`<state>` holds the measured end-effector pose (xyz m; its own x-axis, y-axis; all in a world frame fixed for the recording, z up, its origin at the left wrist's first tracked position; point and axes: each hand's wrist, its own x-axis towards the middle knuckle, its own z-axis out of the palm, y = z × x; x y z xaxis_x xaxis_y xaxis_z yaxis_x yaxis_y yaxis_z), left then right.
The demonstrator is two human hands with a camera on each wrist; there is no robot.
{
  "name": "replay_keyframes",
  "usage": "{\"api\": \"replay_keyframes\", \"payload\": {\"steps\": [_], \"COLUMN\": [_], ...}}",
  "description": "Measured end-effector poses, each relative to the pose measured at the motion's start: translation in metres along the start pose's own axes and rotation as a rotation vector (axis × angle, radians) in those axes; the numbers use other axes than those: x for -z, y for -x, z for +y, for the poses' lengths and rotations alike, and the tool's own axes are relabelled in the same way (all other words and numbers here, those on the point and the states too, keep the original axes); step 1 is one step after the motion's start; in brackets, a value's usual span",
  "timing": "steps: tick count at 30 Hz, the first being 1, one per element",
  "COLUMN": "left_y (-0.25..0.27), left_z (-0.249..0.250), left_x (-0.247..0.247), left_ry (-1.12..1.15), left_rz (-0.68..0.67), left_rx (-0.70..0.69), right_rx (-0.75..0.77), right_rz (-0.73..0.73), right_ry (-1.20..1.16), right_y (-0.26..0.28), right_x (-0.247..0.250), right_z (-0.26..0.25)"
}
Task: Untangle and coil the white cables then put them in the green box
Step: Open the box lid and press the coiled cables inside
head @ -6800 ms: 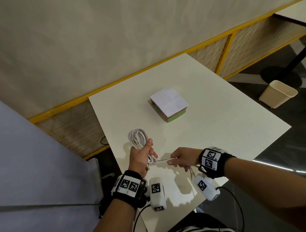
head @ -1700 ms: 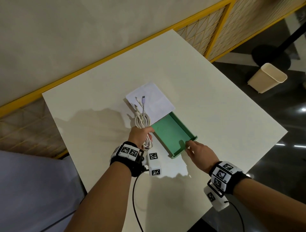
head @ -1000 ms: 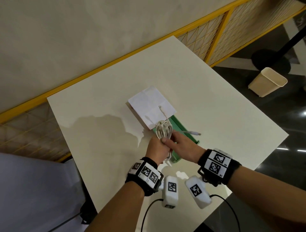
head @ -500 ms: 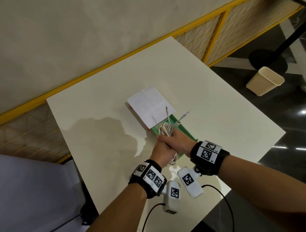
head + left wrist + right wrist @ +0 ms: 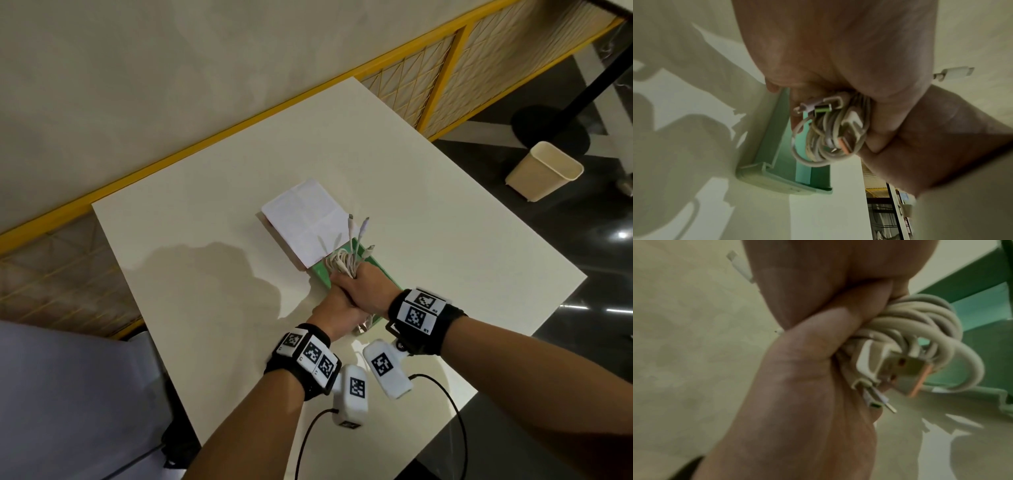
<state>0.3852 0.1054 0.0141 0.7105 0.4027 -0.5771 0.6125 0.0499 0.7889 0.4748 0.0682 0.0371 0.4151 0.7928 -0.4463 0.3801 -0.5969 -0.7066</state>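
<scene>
Left hand (image 5: 337, 308) and right hand (image 5: 368, 291) both grip the coiled white cables (image 5: 344, 262) just above the open green box (image 5: 777, 146) on the bench (image 5: 205, 342) | risk: loose connector ends (image 5: 358, 228) jut upward, may overhang the rim or spring the coil apart on release.

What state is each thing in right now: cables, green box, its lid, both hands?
white cables: coiled into one bundle, held above the box, connector ends sticking up loose.
green box: open on the table, nothing visible inside.
white lid: slid back, covering the box's far part.
left hand: grips the bundle.
right hand: grips the bundle, pressed against the left hand.
bin: upright on the floor.
</scene>
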Motion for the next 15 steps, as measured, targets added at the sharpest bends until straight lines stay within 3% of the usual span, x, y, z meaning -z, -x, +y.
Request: {"api": "replay_keyframes", "payload": {"steps": [2,5,7,11,13,15], "left_y": [-0.002,0.003,0.005,-0.007,-0.009,-0.01], "left_z": [-0.004,-0.005,-0.005,-0.022,-0.032,-0.043], "left_x": [0.004,0.01,0.021,0.042,0.039,0.029], "left_ry": [-0.003,0.08,0.016,-0.341,-0.338,-0.354], "left_rz": [-0.052,-0.094,0.049,0.402,0.445,0.398], "left_rx": [0.058,0.031,-0.008,-0.061,-0.062,-0.092], "right_rx": [-0.007,-0.056,-0.081,-0.161,-0.195,-0.247], "right_rz": [0.081,0.227,0.284,0.334,0.327,0.285], "right_ry": [-0.031,-0.075,-0.095,-0.162,-0.115,0.043], "right_y": [-0.005,-0.015,-0.022,-0.032,-0.03,-0.028], "right_x": [0.003,0.021,0.033,0.027,0.019,0.012], "right_z": [0.001,0.004,0.006,0.019,0.018,0.017]}}
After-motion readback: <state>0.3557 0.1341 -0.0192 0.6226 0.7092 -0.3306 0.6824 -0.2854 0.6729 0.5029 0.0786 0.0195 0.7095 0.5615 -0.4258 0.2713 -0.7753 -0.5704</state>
